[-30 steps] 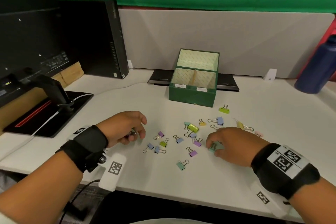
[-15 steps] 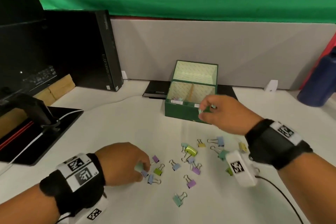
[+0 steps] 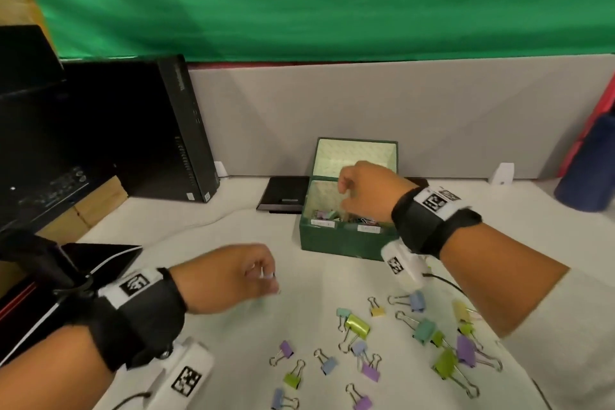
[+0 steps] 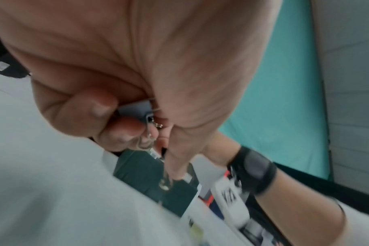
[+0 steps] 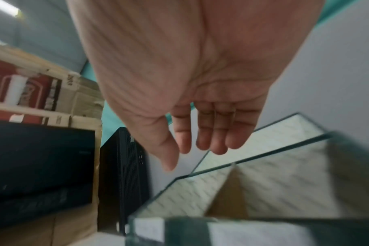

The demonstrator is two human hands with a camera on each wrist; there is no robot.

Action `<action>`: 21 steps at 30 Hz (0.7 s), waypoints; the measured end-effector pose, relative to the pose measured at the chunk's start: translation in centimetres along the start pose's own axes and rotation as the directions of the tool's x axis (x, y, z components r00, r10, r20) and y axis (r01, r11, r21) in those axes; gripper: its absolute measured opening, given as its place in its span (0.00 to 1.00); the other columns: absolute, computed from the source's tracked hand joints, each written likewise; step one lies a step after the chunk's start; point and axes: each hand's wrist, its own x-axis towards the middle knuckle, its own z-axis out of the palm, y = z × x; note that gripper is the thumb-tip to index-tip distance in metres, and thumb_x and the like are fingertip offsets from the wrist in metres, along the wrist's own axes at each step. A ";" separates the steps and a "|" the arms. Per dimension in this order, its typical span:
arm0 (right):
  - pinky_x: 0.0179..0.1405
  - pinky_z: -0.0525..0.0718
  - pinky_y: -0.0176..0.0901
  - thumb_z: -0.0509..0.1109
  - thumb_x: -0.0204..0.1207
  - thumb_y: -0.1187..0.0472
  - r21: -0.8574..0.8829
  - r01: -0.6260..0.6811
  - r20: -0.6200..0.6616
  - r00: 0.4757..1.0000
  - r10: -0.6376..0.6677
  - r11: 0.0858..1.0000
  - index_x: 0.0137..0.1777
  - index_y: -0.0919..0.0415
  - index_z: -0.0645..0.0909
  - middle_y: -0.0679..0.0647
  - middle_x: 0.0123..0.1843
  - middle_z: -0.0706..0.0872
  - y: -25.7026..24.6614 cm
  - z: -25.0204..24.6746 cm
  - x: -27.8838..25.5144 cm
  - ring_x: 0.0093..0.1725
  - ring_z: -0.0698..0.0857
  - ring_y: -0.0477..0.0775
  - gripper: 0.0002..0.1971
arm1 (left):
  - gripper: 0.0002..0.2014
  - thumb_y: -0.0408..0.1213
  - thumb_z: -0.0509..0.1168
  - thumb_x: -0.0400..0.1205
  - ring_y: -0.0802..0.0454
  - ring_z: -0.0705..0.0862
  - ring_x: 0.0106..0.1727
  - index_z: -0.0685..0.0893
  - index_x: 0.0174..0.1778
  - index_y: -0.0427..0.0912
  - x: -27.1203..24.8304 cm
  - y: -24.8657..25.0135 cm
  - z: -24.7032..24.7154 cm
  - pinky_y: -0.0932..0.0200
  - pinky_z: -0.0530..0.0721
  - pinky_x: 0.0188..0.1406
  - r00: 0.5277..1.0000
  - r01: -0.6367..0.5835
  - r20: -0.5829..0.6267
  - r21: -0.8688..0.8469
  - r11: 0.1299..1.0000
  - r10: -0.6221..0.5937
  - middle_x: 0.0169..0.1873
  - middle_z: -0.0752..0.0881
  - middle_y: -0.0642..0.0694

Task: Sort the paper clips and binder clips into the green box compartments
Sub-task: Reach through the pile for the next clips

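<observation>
The green box [image 3: 339, 243] stands open at the back of the white desk, its lid up, with clips lying in both front compartments. My right hand [image 3: 361, 191] hovers over the box with relaxed, empty fingers [image 5: 213, 133]. My left hand [image 3: 233, 276] is raised above the desk, left of the box, and pinches a pale blue binder clip [image 4: 137, 109] by its body, wire handles [image 4: 146, 138] hanging down. Several coloured binder clips [image 3: 357, 326] lie scattered on the desk in front of the box.
A black computer tower [image 3: 166, 130] and a monitor [image 3: 33, 143] stand at the left, with a dark pad [image 3: 83, 263] and cable below. A dark blue bottle [image 3: 589, 170] is at the far right. A grey partition [image 3: 332, 116] closes the back.
My right hand moved from the box's front edge to above the compartments and its fingers have relaxed. My left hand lifted off the desk with a clip and moved toward the box.
</observation>
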 end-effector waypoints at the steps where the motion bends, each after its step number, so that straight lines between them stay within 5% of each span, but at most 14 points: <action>1: 0.49 0.84 0.44 0.73 0.74 0.56 -0.048 0.003 0.058 0.998 0.000 0.999 0.51 0.48 0.82 0.46 0.52 0.82 0.7 0.1 -0.8 0.50 0.83 0.52 0.07 | 0.10 0.55 0.69 0.79 0.61 0.73 0.31 0.75 0.36 0.63 0.9 0.5 -0.7 0.63 0.75 0.36 0.998 -0.001 -0.060 -0.005 1.000 0.001 0.29 0.75 0.57; 3: 0.45 0.85 0.44 0.74 0.73 0.57 -0.151 0.013 0.169 0.985 0.013 0.988 0.52 0.48 0.83 0.46 0.48 0.85 1.8 0.8 -2.3 0.47 0.84 0.52 0.09 | 0.09 0.52 0.69 0.81 0.60 0.73 0.31 0.76 0.38 0.59 3.3 1.9 -1.9 0.63 0.71 0.34 0.984 -0.011 -0.180 0.016 1.000 0.014 0.30 0.75 0.56; 6: 0.44 0.87 0.47 0.69 0.74 0.68 -0.230 0.029 0.167 0.986 0.010 0.973 0.56 0.48 0.82 0.50 0.47 0.86 2.8 1.7 -3.4 0.45 0.84 0.54 0.15 | 0.06 0.44 0.64 0.85 0.57 0.73 0.32 0.78 0.44 0.48 7.9 4.4 -2.4 0.62 0.69 0.31 0.955 0.013 -0.298 0.072 0.997 0.009 0.33 0.76 0.53; 10: 0.40 0.84 0.44 0.66 0.72 0.74 -0.250 0.025 0.149 0.989 0.013 0.968 0.56 0.48 0.79 0.51 0.46 0.84 3.5 2.0 -3.9 0.43 0.83 0.55 0.20 | 0.08 0.33 0.58 0.88 0.54 0.76 0.34 0.81 0.54 0.33 14.1 6.1 -1.8 0.68 0.71 0.27 0.969 0.087 -0.237 0.089 0.992 -0.064 0.36 0.80 0.46; 14: 0.48 0.86 0.47 0.66 0.74 0.70 -0.226 0.058 0.111 0.993 -0.033 0.972 0.62 0.43 0.80 0.50 0.55 0.84 4.1 2.3 -4.6 0.50 0.84 0.55 0.23 | 0.08 0.36 0.63 0.86 0.44 0.85 0.45 0.84 0.50 0.34 16.6 6.5 -1.4 0.57 0.80 0.40 0.964 0.158 -0.224 0.054 0.986 -0.142 0.43 0.86 0.42; 17: 0.64 0.82 0.48 0.69 0.78 0.64 -0.167 0.139 -0.033 0.989 -0.146 0.976 0.70 0.44 0.81 0.49 0.64 0.80 5.1 2.5 -6.0 0.63 0.78 0.53 0.22 | 0.15 0.44 0.68 0.83 0.46 0.89 0.45 0.79 0.62 0.41 16.8 6.2 -1.1 0.53 0.88 0.45 0.957 0.151 -0.247 -0.028 0.988 -0.153 0.46 0.89 0.43; 19: 0.65 0.81 0.49 0.71 0.78 0.62 -0.155 0.190 -0.172 0.961 -0.216 0.970 0.69 0.49 0.83 0.51 0.64 0.80 6.0 2.0 -8.1 0.65 0.76 0.54 0.20 | 0.25 0.44 0.68 0.83 0.47 0.92 0.41 0.71 0.75 0.45 15.8 5.9 -1.2 0.49 0.92 0.45 0.973 0.099 -0.191 -0.161 0.982 -0.130 0.49 0.90 0.41; 21: 0.60 0.83 0.47 0.72 0.78 0.60 -0.171 0.190 -0.204 0.953 -0.224 0.967 0.66 0.50 0.84 0.51 0.62 0.81 7.0 1.6 -10.6 0.60 0.80 0.54 0.16 | 0.29 0.45 0.67 0.83 0.45 0.91 0.50 0.68 0.80 0.47 13.8 5.7 -1.6 0.50 0.89 0.53 0.975 0.044 -0.216 -0.004 0.999 -0.044 0.63 0.86 0.42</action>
